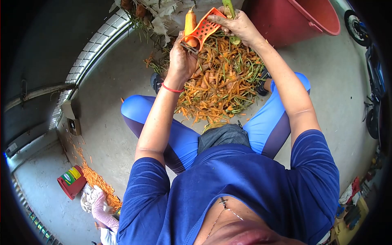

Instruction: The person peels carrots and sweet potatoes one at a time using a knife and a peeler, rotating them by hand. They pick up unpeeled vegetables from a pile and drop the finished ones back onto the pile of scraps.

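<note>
My left hand (182, 61) is closed round the lower part of an upright orange carrot (190, 25), at the top centre. My right hand (239, 27) grips an orange peeler (206, 27) with a perforated flat body. The peeler's metal blade end (189, 47) lies against the carrot's lower end, by my left fingers. A green piece (229, 9) sticks up beside my right fingers; I cannot make out what it is. Below both hands, a heap of carrot peelings and green stalks (220, 85) with some whole carrots (206, 77) covers the floor between my feet.
A large red tub (286, 24) stands at the upper right. Whitish sacking (163, 18) with carrots is beyond my left hand. At lower left, another person's pink sleeve (102, 210) is near a red bucket (73, 182) and scattered carrot pieces (96, 179). Motorbikes (371, 81) line the right.
</note>
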`<state>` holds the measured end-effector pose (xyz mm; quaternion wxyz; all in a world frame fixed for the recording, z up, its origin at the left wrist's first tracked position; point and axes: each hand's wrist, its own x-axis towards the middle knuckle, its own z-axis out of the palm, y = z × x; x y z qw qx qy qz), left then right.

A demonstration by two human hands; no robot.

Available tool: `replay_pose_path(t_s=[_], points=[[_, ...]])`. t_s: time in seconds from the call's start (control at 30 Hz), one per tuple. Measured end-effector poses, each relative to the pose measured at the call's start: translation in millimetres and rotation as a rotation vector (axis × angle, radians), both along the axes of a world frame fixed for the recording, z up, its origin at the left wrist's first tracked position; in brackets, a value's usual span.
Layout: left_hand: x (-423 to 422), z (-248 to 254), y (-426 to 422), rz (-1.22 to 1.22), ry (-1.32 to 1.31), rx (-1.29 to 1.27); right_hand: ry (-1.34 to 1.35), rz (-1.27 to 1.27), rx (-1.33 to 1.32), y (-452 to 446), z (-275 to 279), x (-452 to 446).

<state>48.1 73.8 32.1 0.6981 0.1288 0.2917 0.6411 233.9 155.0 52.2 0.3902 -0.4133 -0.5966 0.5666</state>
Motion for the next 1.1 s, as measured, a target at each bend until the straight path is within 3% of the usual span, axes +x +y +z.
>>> replay_pose_path(t_s=[0.33, 0.43, 0.47, 0.53, 0.6, 0.67, 0.7, 0.77, 0.87, 1.1], points=[[-4.2, -9.2, 0.7, -0.088, -0.098, -0.039, 0.000, 0.011, -0.098, 4.2, -1.2, 3.3], [-10.0, -18.8, -2.0, -0.188, -0.104, 0.061, -0.026, -0.048, -0.121, 17.2, -20.0, 13.2], [-9.0, -12.9, -2.6, -0.208, -0.091, 0.060, -0.123, -0.174, 0.021, 24.8, -13.9, 19.6], [-8.6, -0.6, -4.3, -0.251, -0.063, 0.059, 0.001, -0.343, 0.192, 42.6, 11.1, 44.3], [-9.7, -2.6, -3.8, -0.204, 0.013, 0.023, 0.214, -0.405, 0.126, 48.6, 19.8, 60.8], [-10.7, -3.9, -1.8, -0.151, 0.089, -0.014, 0.218, -0.275, 0.000, 31.5, 24.7, 43.6], [-10.7, -2.9, -2.3, -0.154, 0.102, -0.027, 0.001, -0.252, -0.003, 22.8, 9.9, 38.3], [-1.6, 1.5, -1.6, -0.041, 0.089, -0.054, 0.142, -0.059, -0.102, 0.8, 4.0, 7.2], [1.4, 1.4, -5.0, 0.000, 0.095, -0.063, 0.052, 0.022, 0.000, -3.8, -4.1, -4.0], [-12.3, -7.3, -3.6, -0.125, -0.042, -0.003, -0.055, -0.108, 0.071, 16.7, -15.0, 10.9]])
